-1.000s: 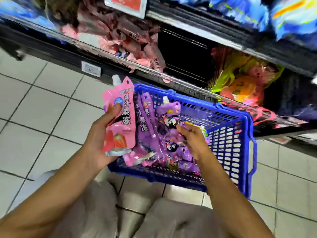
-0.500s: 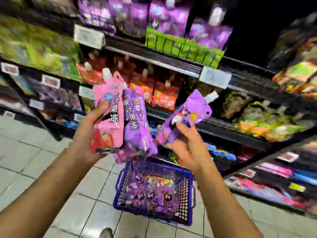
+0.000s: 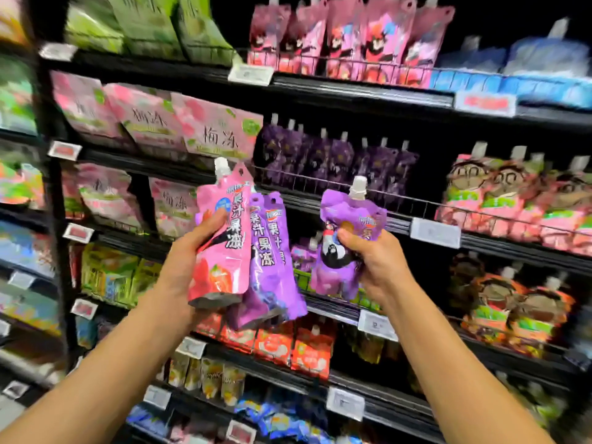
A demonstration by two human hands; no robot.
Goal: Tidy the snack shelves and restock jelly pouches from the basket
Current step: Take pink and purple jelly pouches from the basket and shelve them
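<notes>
**Pouches up at the shelf, none placed yet**

The left hand [image 3: 189,267] gripped a fan of jelly pouches: a pink pouch [image 3: 224,238] in front, thumb across its face, and two purple pouches [image 3: 272,261] tucked behind it. The right hand [image 3: 378,264] pinched a single purple character pouch [image 3: 342,245] by its middle, spout upward. Both were held up in front of the shelves, near but apart from the stock. The basket was out of view.

Progress, as a judgement: early to midway. Four pouches were in hand and none looked placed. The likely home for the right-hand pouch was the purple row [image 3: 336,158] behind a wire rail [image 3: 320,184], just above it; that row appeared fairly full at the front, so a slot had to be found or made. The pink pouch had a probable match in the pink row [image 3: 349,36] on the top shelf, a higher reach. How much stock remained in the basket could not be told.

Around: plum-jelly bags [image 3: 217,129] to the left, cartoon-face pouches [image 3: 512,200] to the right, orange packs [image 3: 288,347] below, price tags [image 3: 435,232] clipped along the shelf edges. Much of the frame was blurred.

In the way: the rail fronting the purple row, which a pouch had to be lifted over, and the full left hand, which left only the right free to place.
</notes>
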